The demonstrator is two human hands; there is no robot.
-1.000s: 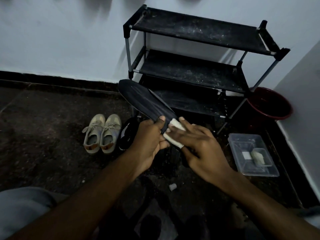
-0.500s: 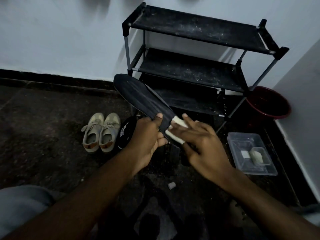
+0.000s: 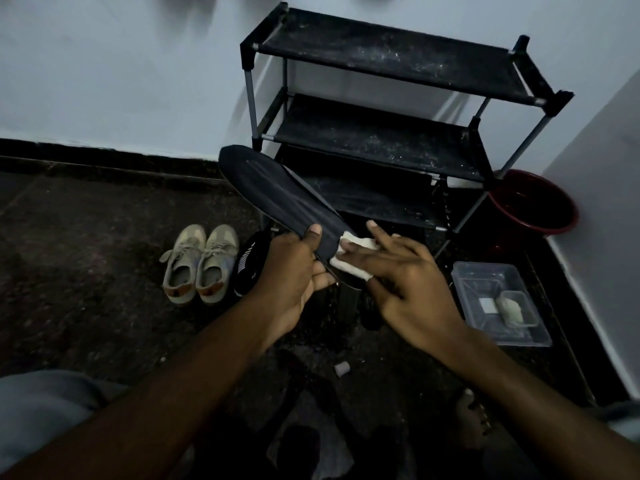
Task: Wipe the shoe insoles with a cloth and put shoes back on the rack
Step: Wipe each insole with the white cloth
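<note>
Your left hand [image 3: 291, 271] pinches the heel end of the dark insole [image 3: 277, 195], thumb on top and fingers curled underneath. Your right hand [image 3: 405, 285] lies with its fingers straight and fanned, pressing the white cloth [image 3: 353, 258] flat against that same heel end, just beside your left thumb. I cannot see your right thumb.

The insole slants up and away from your hands, and its toe end crosses in front of the bottom left post of the rack [image 3: 381, 53]. It hides part of the rack's lowest shelf. All three shelves are dusty and carry no shoes.

On the floor [image 3: 86, 254] left of the rack stands a pair of beige shoes [image 3: 201, 265], side by side. A black shoe [image 3: 249, 268] sits just beside them, partly hidden behind your left wrist. Right of the rack, in the corner, is a red basin [image 3: 533, 202]. In front of the basin is a clear plastic tub [image 3: 485, 268] with two small pale pieces inside. A small pale stub [image 3: 342, 368] lies on the floor below your hands.

Since half a second ago little has changed. Your grip is the same, the cloth is still at the heel end, and your right fingers are spread a little wider.
</note>
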